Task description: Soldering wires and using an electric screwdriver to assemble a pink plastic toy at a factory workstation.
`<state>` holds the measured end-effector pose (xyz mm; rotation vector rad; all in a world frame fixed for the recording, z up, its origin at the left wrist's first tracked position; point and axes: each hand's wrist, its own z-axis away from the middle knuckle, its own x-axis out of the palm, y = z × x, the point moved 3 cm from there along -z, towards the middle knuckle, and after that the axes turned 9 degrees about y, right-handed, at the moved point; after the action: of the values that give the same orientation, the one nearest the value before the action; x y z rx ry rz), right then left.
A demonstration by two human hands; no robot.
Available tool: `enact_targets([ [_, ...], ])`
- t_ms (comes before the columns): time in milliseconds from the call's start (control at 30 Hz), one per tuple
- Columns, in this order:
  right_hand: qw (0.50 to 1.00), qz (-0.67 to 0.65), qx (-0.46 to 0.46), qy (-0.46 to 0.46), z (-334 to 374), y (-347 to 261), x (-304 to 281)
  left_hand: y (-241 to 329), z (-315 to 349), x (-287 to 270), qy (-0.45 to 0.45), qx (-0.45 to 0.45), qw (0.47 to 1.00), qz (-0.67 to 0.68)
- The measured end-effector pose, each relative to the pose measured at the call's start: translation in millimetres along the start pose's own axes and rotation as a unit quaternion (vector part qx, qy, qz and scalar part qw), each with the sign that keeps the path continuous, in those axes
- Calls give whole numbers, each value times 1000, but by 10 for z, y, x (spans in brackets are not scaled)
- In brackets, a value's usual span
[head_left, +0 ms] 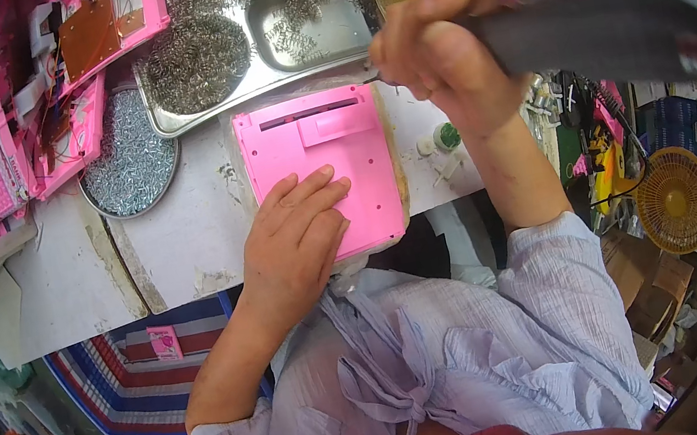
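Observation:
A pink plastic case (334, 159) lies flat on a pad at the table's front edge, with a slot near its far end and small screw holes along its sides. My left hand (297, 240) rests on its near left part, fingers stretched out flat on the plastic. Raised above the case's far right corner, my right hand (453, 41) is wrapped round a dark power screwdriver (591, 30), smeared by motion. The screwdriver's thin bit points at that corner; whether it touches a screw I cannot tell.
Beyond the case stands a metal tray (271, 68) of small springs. Left of it are a round dish of screws (135, 157) and stacked pink housings (62, 128) with wires. A small green-topped bottle (446, 137) stands at right. A striped basket (133, 395) sits below the table.

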<state>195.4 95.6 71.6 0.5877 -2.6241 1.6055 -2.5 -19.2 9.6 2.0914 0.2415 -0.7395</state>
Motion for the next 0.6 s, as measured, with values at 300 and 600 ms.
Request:
enact_targets([
  [300, 999, 10, 33, -13, -11, 168, 37, -22, 17, 3, 7, -12, 1000, 20],
  [600, 998, 41, 39, -26, -52, 168, 103, -12, 3, -24, -3, -6, 999, 33],
])
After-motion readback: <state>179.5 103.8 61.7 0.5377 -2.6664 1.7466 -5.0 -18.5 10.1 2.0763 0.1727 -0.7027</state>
